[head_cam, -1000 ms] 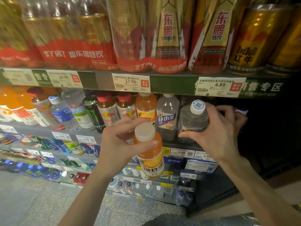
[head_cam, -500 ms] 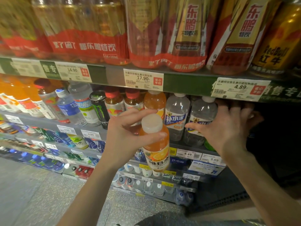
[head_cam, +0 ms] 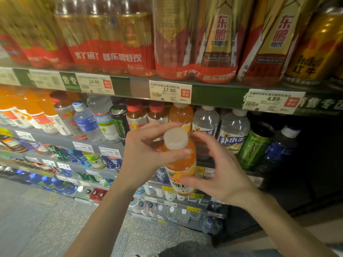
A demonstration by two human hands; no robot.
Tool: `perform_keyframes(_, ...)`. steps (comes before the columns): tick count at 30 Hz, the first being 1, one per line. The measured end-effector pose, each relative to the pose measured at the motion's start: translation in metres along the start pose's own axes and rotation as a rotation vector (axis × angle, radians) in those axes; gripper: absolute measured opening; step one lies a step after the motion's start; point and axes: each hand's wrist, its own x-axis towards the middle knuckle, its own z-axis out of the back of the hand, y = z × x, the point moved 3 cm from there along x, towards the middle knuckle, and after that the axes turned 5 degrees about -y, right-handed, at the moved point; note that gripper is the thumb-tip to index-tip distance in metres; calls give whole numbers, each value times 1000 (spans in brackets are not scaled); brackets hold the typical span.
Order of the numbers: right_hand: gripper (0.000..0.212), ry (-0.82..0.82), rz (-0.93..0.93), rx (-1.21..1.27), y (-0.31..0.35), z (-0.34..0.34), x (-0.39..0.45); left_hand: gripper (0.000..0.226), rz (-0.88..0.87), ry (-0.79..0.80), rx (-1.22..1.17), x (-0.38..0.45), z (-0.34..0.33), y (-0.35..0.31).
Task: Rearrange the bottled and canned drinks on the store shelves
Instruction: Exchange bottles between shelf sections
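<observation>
Gripping an orange drink bottle (head_cam: 182,164) with the left hand (head_cam: 148,156), thumb curling across the shoulder just below the white cap (head_cam: 175,138), fingers wrapping behind the neck. Holding the bottle upright in the air, in front of the middle shelf (head_cam: 104,146) and clear of its front edge. Reaching in from the right with the right hand (head_cam: 220,169), fingers spread and relaxed, thumb tip lying against the lower label of the orange drink bottle; not clasping anything.

Standing on the middle shelf behind the hands: a matching orange bottle (head_cam: 181,114), two clear white-capped bottles (head_cam: 233,130) with blue lettering, a green can (head_cam: 254,147) leaning beside them, and a dark blue-labelled bottle (head_cam: 280,145) at the far right. Standing left of the hands: a black can (head_cam: 119,121) and two red-capped bottles (head_cam: 136,115). Showing on the upper shelf edge: a price tag (head_cam: 169,91) reading 17.90.
</observation>
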Motion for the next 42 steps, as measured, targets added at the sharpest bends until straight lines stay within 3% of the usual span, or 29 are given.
perform_keyframes(2, 94, 56, 16, 99, 8, -15, 6, 49, 12, 0, -29, -4, 5, -4)
perform_keyframes(6, 78, 8, 30, 225, 26, -36, 13, 53, 8, 3, -62, -13, 23, -10)
perform_keyframes(12, 81, 4, 62, 235, 54, -76, 31, 86, 82, 87, -23, -32, 83, 4)
perform_keyframes(19, 74, 2, 12, 244, 89, -150, 51, 81, 302, 193, 76, -68, 176, 48)
perform_keyframes(33, 71, -101, -88, 319, 159, -312, 99, 63, 277, 146, 167, -56, 352, 85)
perform_keyframes(42, 76, -67, -203, 330, 160, -340, 114, 74, 228, 215, 204, -32, 372, 98)
